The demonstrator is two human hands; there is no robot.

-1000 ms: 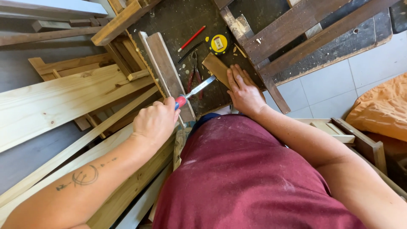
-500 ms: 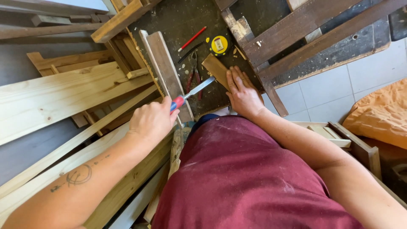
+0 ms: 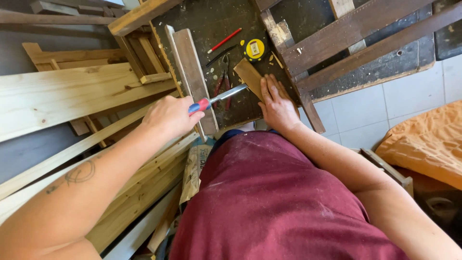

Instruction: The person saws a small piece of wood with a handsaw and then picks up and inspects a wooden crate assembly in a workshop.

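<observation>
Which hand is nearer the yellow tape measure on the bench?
Right. The right hand lies flat on the small wood block, just below the yellow tape measure. The left hand grips the chisel farther down and to the left.

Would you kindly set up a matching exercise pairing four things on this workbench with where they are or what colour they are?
Things:
1. chisel
2. wood block
3. tape measure
4. pencil

Descriptions:
A. yellow and round, beyond the block
B. red and thin, lying left of the tape measure
C. gripped in the left hand
D. pressed down under the right hand

Pairs: 1-C, 2-D, 3-A, 4-B
</observation>
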